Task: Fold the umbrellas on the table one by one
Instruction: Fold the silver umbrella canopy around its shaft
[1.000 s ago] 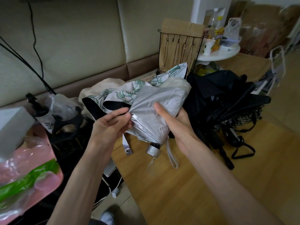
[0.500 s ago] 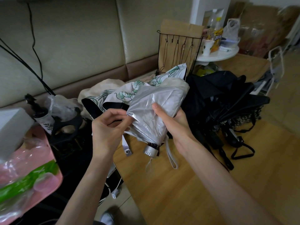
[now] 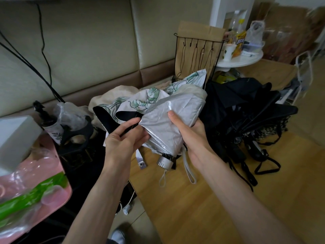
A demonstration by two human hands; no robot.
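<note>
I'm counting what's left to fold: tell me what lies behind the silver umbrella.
Behind the silver umbrella: a white leaf-print umbrella at left, black umbrellas at right. Whatever lies between them is covered.

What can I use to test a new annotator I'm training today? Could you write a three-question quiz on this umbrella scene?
1. True or false: the silver umbrella lies untouched on the table.
2. What is the right hand doing? A) gripping the silver umbrella B) holding a cup C) resting flat on the table
3. Short answer: what colour are the umbrellas heaped to the right of the silver one?

Key: 1 false; 2 A; 3 black.
</note>
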